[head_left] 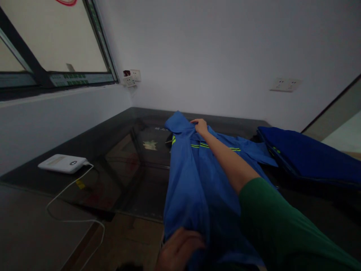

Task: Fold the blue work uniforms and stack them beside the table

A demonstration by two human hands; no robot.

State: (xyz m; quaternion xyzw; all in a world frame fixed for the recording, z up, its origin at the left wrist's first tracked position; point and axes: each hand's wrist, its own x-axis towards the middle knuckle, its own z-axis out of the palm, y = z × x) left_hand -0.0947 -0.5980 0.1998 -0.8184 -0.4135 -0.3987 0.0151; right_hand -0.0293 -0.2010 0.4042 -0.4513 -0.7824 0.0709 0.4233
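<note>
A blue work jacket [186, 177] with yellow-green stripes lies lengthwise over the dark table, its lower part coming toward me past the front edge. Far up the jacket, my right hand [200, 126] pinches the fabric, with the arm stretched across the garment. Down at the bottom of the view, my left hand [180, 248] is closed on the left lower edge of the cloth, with its fingers curled; it is partly cut off by the frame. One sleeve spreads to the right, and the left side of the jacket is folded inward.
The dark glossy table [141, 180] meets the wall at the back. A folded darker blue garment [310, 156] lies at the right. On the left is a white power bank [63, 163] with a white cable [64, 192] hanging off the edge. Wall sockets [285, 84] are behind.
</note>
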